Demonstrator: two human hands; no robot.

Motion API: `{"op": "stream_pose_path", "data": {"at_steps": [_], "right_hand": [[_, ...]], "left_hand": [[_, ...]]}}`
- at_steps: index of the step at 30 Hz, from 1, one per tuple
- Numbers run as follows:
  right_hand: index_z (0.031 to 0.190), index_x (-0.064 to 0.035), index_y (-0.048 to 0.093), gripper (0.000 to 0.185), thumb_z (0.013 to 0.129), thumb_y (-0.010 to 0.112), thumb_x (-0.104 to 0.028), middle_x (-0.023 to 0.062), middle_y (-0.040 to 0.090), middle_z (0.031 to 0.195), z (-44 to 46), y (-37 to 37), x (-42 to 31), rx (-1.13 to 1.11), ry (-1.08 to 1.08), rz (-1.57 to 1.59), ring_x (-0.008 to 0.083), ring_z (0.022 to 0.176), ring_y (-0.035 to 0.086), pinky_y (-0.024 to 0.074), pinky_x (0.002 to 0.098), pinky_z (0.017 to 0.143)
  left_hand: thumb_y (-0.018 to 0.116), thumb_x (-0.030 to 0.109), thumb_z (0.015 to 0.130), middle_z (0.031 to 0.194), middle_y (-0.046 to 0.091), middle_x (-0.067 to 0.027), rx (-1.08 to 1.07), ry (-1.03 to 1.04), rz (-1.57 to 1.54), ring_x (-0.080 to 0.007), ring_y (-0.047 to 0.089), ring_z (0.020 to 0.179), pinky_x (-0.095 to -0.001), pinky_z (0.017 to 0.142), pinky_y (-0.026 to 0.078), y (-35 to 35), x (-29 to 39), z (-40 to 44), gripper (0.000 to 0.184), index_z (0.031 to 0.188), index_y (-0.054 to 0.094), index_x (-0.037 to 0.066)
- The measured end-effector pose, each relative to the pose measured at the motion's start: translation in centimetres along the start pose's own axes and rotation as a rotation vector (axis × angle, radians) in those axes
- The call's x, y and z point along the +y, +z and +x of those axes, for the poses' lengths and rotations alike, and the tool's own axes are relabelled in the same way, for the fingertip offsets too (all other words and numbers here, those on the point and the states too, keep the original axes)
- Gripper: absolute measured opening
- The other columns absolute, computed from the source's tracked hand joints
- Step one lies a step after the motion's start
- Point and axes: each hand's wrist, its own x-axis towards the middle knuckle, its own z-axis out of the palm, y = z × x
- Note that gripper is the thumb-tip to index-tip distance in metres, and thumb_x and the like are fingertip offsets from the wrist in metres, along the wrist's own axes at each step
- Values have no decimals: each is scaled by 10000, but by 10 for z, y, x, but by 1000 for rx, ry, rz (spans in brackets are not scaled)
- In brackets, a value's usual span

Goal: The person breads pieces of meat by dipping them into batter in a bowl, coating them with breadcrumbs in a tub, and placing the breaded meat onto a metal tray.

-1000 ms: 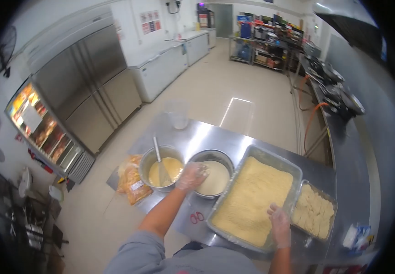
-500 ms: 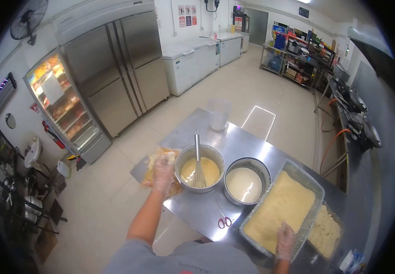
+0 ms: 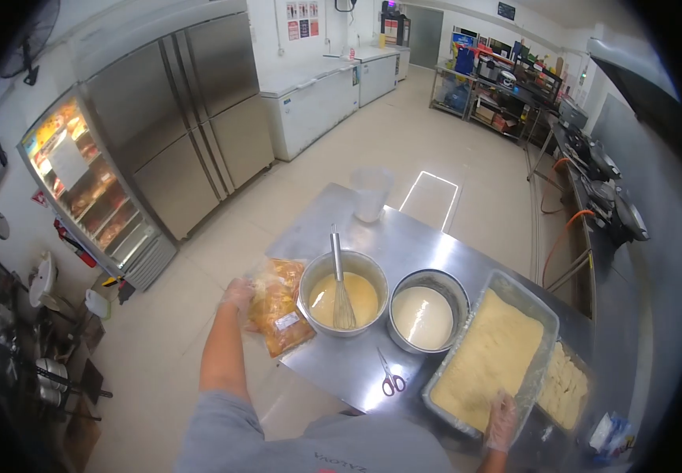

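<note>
My left hand (image 3: pixel 238 292), in a clear plastic glove, is closed at the left edge of a clear plastic bag of orange marinated meat (image 3: pixel 284 306) with a white label. To its right stands a metal pot of yellow batter (image 3: pixel 358 288) with a whisk (image 3: pixel 341 293) leaning in it. Next to that is a metal pot of white liquid (image 3: pixel 420 314). My right hand (image 3: pixel 502 421), also gloved, is at the near right end of a grey tub (image 3: pixel 552 315) of pale yellow flour (image 3: pixel 492 355); its fingers look loosely apart, holding nothing visible.
Red-handled scissors (image 3: pixel 391 378) lie on the steel table (image 3: pixel 339 370). A clear plastic pitcher (image 3: pixel 371 195) stands at the far corner. Right of the tub is a tray of pale dough-like pieces (image 3: pixel 563 386). A steel fridge (image 3: pixel 183 118) and chest freezers (image 3: pixel 317 109) line the far wall.
My left hand has moved left from above the bag to its left edge, uncovering the meat and label. My right hand stays at the tub's near end. The camera view has shifted slightly.
</note>
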Motion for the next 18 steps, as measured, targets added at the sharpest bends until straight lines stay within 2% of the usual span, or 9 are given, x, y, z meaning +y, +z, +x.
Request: {"op": "stream_pose_path", "data": {"at_steps": [2, 4, 7, 9, 10, 12, 13, 15, 18], "right_hand": [[1296, 18, 742, 356, 1128, 673, -288, 125, 722, 1114, 1, 2, 8, 12, 21, 111, 216, 1010, 659, 531, 376, 915], [1289, 17, 742, 338, 1118, 682, -268, 127, 721, 1111, 2, 5, 24, 9, 19, 140, 223, 1005, 659, 529, 377, 914], [1289, 17, 742, 313, 1099, 690, -225, 135, 723, 1117, 4, 3, 36, 4, -2, 57, 240, 1006, 662, 532, 380, 910], [1293, 22, 739, 305, 1080, 694, -191, 141, 724, 1124, -1, 0, 35, 17, 12, 1, 248, 1008, 666, 534, 380, 909], [1299, 12, 745, 305, 1085, 698, -201, 105, 730, 1098, -1, 0, 38, 37, -17, -2, 217, 990, 664, 534, 365, 893], [1311, -8, 755, 307, 1096, 707, -222, 33, 741, 1045, 0, 3, 48, 74, -76, -9, 155, 954, 659, 533, 335, 861], [1297, -11, 760, 299, 1091, 708, -221, 44, 744, 1034, 0, 7, 51, 110, -109, -11, 165, 943, 663, 535, 345, 857], [1269, -16, 768, 283, 1082, 711, -220, 65, 751, 1011, -4, 10, 56, 192, -169, -22, 184, 920, 671, 539, 363, 850], [1193, -21, 764, 220, 1049, 698, -173, 161, 714, 1032, -1, 2, 18, 71, 2, -202, 295, 949, 678, 531, 416, 841]], "left_hand": [[678, 12, 859, 998, 801, -107, -50, -52, 72, -272, 752, 913, -386, 819, 601, 6, -5, 15, 235, 1055, 806, 43], [704, 11, 865, 1019, 805, -102, -50, -43, 69, -289, 761, 956, -386, 851, 605, -7, 59, -22, 269, 1107, 812, 60], [741, 41, 876, 1070, 810, -146, -99, -41, 235, -290, 764, 1000, -395, 894, 605, -17, 104, -36, 297, 1166, 805, 47], [731, 119, 916, 1185, 805, -190, -168, -17, 390, -337, 770, 1097, -434, 971, 603, 0, 74, -1, 327, 1232, 805, 73], [726, 157, 936, 1242, 802, -212, -200, -3, 469, -361, 773, 1146, -453, 1010, 602, 5, 61, 12, 345, 1264, 805, 85], [731, 122, 892, 1222, 802, -229, -143, 82, 437, -355, 780, 1124, -461, 991, 609, 3, 58, 10, 347, 1223, 804, 45], [734, 105, 870, 1212, 802, -238, -115, 123, 420, -352, 783, 1113, -465, 982, 613, 3, 59, 8, 349, 1202, 803, 25], [739, 124, 866, 1211, 797, -251, -93, 39, 580, -382, 782, 1125, -480, 987, 616, 1, 69, -2, 350, 1195, 809, 27], [752, 129, 857, 1200, 792, -266, -150, 4, 696, -408, 785, 1112, -486, 980, 620, 10, 84, 1, 345, 1180, 816, 28]]}}
